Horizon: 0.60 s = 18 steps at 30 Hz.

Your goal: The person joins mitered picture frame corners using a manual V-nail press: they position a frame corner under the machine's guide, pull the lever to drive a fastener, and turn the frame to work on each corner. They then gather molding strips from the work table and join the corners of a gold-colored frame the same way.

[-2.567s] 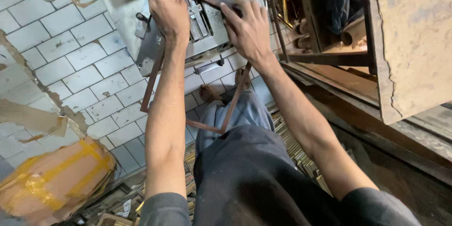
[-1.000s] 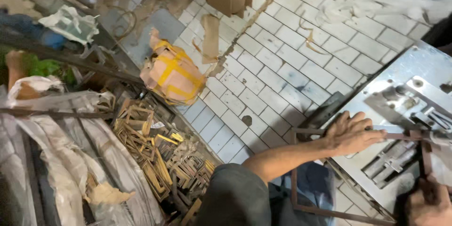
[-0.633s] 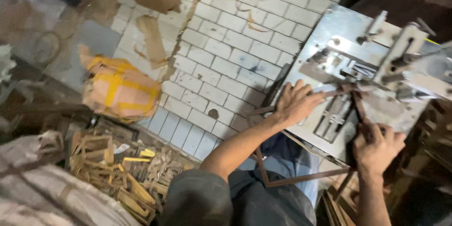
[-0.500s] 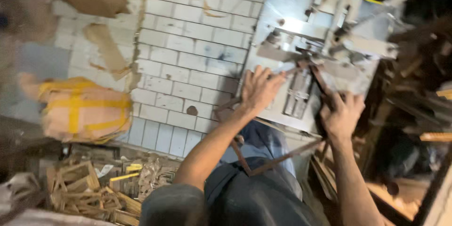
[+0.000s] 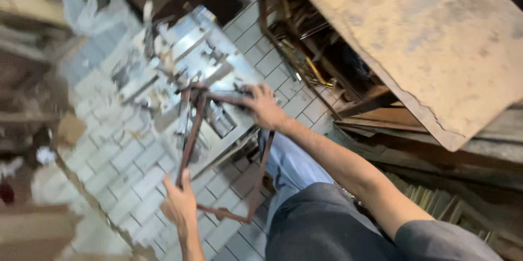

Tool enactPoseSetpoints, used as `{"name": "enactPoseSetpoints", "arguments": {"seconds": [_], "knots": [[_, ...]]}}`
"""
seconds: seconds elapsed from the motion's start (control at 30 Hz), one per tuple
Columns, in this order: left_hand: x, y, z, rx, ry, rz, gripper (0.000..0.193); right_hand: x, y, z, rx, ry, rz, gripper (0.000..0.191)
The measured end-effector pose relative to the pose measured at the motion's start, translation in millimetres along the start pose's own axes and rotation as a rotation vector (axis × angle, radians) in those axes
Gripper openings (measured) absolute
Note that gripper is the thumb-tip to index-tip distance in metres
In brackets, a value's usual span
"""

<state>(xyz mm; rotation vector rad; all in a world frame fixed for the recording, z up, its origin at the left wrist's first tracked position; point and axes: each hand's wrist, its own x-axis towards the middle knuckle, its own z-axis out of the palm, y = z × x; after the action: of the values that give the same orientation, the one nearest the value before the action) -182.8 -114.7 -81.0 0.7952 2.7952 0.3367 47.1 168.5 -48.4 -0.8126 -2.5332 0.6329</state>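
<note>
While the view has swung since 0.5 s ago, the left hand (image 5: 180,204) has dropped from the frame's top to its lower corner, fingers closed on it. That rusty rectangular metal frame (image 5: 192,136) lies tilted across the grey metal jig (image 5: 180,70) on the tiled floor (image 5: 125,157); the right hand (image 5: 265,107) grips the upper bar.

Rusty matt steel frame (image 5: 218,152); bright bare-metal jig plate (image 5: 185,76), scuffed; rough worn wooden board (image 5: 430,38); matt pale tiled floor (image 5: 120,157).
</note>
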Motion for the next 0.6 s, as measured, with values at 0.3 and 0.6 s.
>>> {"name": "enactPoseSetpoints", "arguments": {"seconds": [0.3,0.6], "knots": [[-20,120,-64,0.145,0.107,0.736,0.050,-182,55,-51,-0.284,-0.059,-0.600,0.032],[3,299,28,-0.494,0.332,0.890,0.053,-202,200,-362,-1.028,0.523,0.283,0.020]]}}
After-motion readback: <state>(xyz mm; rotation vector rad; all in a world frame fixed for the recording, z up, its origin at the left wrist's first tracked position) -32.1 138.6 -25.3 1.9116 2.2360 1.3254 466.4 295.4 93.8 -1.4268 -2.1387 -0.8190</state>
